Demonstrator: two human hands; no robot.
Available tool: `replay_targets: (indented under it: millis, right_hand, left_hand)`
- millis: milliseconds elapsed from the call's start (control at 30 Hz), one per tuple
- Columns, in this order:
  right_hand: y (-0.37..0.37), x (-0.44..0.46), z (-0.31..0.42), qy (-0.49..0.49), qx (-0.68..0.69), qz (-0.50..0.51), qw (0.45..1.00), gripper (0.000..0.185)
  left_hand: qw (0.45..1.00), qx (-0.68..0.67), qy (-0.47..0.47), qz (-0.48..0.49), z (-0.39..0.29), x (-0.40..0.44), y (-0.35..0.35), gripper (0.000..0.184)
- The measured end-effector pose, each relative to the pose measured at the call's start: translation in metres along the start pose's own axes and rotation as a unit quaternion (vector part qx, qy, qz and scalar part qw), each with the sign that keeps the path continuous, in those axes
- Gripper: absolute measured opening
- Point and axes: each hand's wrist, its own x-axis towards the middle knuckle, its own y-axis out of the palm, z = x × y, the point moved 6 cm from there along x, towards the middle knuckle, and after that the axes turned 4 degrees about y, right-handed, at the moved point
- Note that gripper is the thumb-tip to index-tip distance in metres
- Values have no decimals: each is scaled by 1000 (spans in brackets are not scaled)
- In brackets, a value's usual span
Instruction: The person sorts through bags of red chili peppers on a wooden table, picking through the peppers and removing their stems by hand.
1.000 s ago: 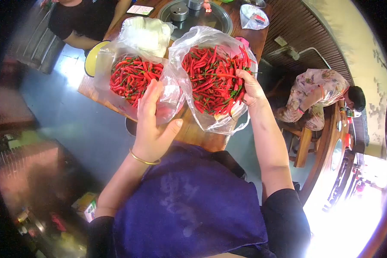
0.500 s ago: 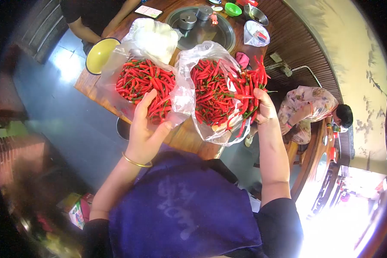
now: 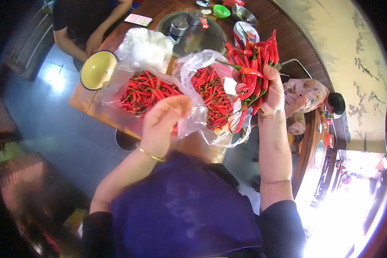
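Observation:
My right hand (image 3: 271, 92) grips a bunch of red chilies (image 3: 256, 64), raised above the right edge of the right plastic bag (image 3: 193, 62). More red chilies (image 3: 210, 92) fill that bag. My left hand (image 3: 163, 122), with a gold bangle on the wrist, hovers over the near edge of the left plastic bag (image 3: 114, 109); its fingers are bent toward the right and a little blurred, and nothing shows in them. Inside the left bag lies another heap of red chilies (image 3: 148, 92).
On the wooden table (image 3: 84, 96) are a yellow bowl (image 3: 98, 71), a white plastic bundle (image 3: 146, 47), a round metal tray (image 3: 202, 41) with lidded tins, a phone (image 3: 138, 19) and a green bowl (image 3: 221, 11). One person sits at the upper left, another (image 3: 307, 101) at the right.
My right hand has lifted a bunch of chilies up out of the right bag. My left hand has moved right, and its fingers have curled from an upright, spread pose.

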Motion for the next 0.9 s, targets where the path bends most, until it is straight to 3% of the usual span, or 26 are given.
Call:
replay_targets:
  millis: [233, 267, 300, 367, 400, 500, 633, 833, 900]
  right_hand:
    - [77, 34, -51, 11, 13, 18, 1000, 57]
    - [83, 39, -60, 12, 8, 23, 1000, 56]
    - [94, 41, -70, 40, 0, 48, 998, 54]
    - [111, 47, -87, -3, -60, -28, 998, 51]
    - [116, 49, -97, 21, -46, 25, 998, 43]
    - [116, 63, -120, 50, -37, 41, 997, 39]
    - [102, 75, -139, 38, -60, -35, 997, 32]
    - [106, 72, -154, -19, -84, -52, 995, 25]
    - [105, 70, -155, -46, -80, -52, 994, 26]
  left_hand:
    - [968, -243, -6, 67, -43, 5, 12, 33]
    - [959, -276, -48, 37, -45, 2, 3, 32]
    - [967, -253, -33, 12, -49, 0, -6, 31]
    - [978, -206, -4, -38, -54, -3, -21, 31]
    - [976, -214, -11, -50, -59, -6, -25, 29]
    - [980, -173, -1, -95, -60, -8, -41, 30]
    - [971, -184, -21, -154, -58, -5, -56, 21]
    - [953, -209, -153, -157, -38, 2, -69, 21]
    - [948, -227, -152, -166, -36, 3, -66, 16]
